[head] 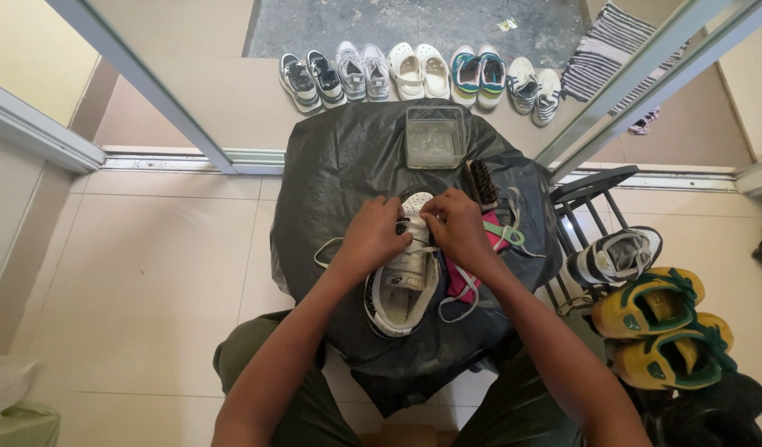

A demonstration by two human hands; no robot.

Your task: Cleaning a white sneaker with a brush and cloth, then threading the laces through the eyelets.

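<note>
A black plastic sheet [331,165] covered the table, a white shoe [404,285] at its near middle. Both hands, left [372,238] and right [454,225], pinched its laces [459,308]. A clear tub [435,136] and brush [481,184] lay farther off.

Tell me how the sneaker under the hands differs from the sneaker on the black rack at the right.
The white sneaker lies on the black sheet with both hands on it, left hand and right hand, its laces loose. The striped sneaker rests on the black rack, untouched, with dark stripes. Both are single low sneakers.
</note>
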